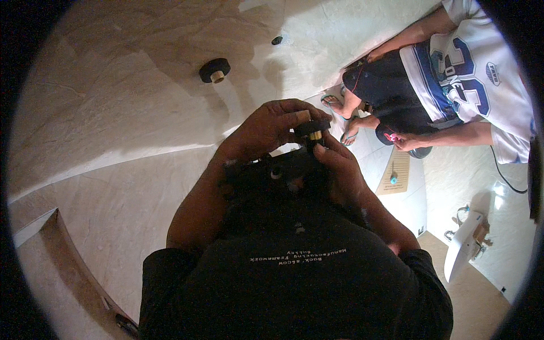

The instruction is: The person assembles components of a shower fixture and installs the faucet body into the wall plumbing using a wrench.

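Observation:
Close in front of my chest, both hands hold a black round fitting with a brass-coloured stub. My left hand is closed on it from the left, thumb and fingers around the black rim. From the right, my right hand grips it beside the brass part. A dark shape just below is too dim to make out. Beyond my left hand, a similar black disc with a brass-coloured end sits on the marbled wall. A small dark round opening shows in the same wall.
At the right a co-worker in a white jersey holds a thin red item. A brown cardboard sheet lies on the floor near them. Lower right is a white washbasin with metal fittings. A recessed ledge runs along the left.

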A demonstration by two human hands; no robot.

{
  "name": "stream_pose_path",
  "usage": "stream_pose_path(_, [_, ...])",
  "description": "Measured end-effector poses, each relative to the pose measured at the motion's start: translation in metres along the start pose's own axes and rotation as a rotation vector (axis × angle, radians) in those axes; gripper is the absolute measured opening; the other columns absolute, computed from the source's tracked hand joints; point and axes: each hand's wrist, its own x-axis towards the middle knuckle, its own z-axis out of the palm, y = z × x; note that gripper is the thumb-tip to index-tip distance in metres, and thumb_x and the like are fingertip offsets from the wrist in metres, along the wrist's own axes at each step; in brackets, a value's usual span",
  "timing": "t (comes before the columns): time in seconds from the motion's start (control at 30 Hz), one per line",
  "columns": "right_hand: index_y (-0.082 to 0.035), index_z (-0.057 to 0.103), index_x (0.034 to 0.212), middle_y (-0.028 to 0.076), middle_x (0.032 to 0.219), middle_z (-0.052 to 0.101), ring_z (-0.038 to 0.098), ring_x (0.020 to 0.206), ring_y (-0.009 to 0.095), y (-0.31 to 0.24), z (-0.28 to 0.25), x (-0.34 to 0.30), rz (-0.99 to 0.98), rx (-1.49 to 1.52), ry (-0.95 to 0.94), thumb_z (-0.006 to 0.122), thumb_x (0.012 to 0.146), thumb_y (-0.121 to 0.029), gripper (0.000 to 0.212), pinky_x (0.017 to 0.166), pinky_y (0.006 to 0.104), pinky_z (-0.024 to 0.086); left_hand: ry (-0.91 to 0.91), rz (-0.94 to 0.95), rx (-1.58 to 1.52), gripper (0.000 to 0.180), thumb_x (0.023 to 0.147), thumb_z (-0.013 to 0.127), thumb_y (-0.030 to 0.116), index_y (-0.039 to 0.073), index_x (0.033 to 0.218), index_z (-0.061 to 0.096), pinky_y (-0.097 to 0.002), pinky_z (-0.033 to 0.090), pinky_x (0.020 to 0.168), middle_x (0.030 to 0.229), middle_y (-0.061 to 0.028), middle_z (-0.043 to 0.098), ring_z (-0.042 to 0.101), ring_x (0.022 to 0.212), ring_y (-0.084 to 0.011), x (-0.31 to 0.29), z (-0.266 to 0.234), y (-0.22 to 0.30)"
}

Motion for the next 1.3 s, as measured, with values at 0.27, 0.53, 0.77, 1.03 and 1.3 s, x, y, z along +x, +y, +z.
stream_pose_path(0.27, [0.001,0.043,0.14,0.017,0.122,0.06,0.065,0.107,0.03,0.004,-0.006,0.0,-0.03,-0.026,-0.02,0.062,0.095,-0.024,0.054,0.096,0.0466,0.054,-0.059,-0.033,-0.113,0.049,0.1,0.061,0.041,-0.002,0.123,0.065,-0.0388,0.052,0.099,0.119,-0.0146,0.069,0.066,0.11,-0.0252,0.003,-0.003,-0.011])
stream_pose_path(0.53, [0.0,0.059,0.126,0.008,0.103,0.066,0.062,0.094,0.019,0.003,-0.011,-0.002,-0.063,-0.002,0.137,0.065,0.094,-0.019,0.038,0.087,0.0341,0.049,-0.074,-0.003,-0.056,0.07,0.095,0.061,0.059,-0.002,0.128,0.061,-0.0396,0.05,0.101,0.123,-0.0155,0.068,0.065,0.114,-0.0237,0.005,-0.002,-0.01])
stream_pose_path(0.77, [0.001,0.06,0.123,0.008,0.104,0.066,0.061,0.096,0.017,0.0,-0.012,-0.001,-0.046,-0.089,0.126,0.066,0.094,-0.023,0.038,0.089,0.0333,0.048,-0.07,0.1,-0.053,0.081,0.091,0.063,0.066,-0.004,0.131,0.058,-0.0421,0.048,0.106,0.127,-0.0186,0.067,0.064,0.119,-0.0276,0.004,0.001,-0.015])
stream_pose_path(1.03, [0.002,0.062,0.12,0.009,0.106,0.068,0.065,0.095,0.018,0.003,-0.002,0.0,-0.119,-0.076,0.128,0.07,0.092,-0.017,0.035,0.09,0.034,0.051,-0.089,0.055,-0.229,0.049,0.097,0.069,0.036,0.003,0.133,0.062,-0.0398,0.051,0.104,0.125,-0.012,0.069,0.066,0.116,-0.022,0.002,-0.007,-0.022])
stream_pose_path(1.3, [0.003,0.067,0.113,0.008,0.101,0.071,0.063,0.09,0.015,-0.001,-0.013,0.003,-0.232,-0.481,0.183,0.068,0.094,-0.021,0.03,0.085,0.0323,0.051,-0.058,0.04,-0.157,0.049,0.095,0.07,0.033,0.004,0.134,0.062,-0.0345,0.055,0.093,0.125,-0.011,0.069,0.066,0.109,-0.0197,-0.006,-0.007,-0.015])
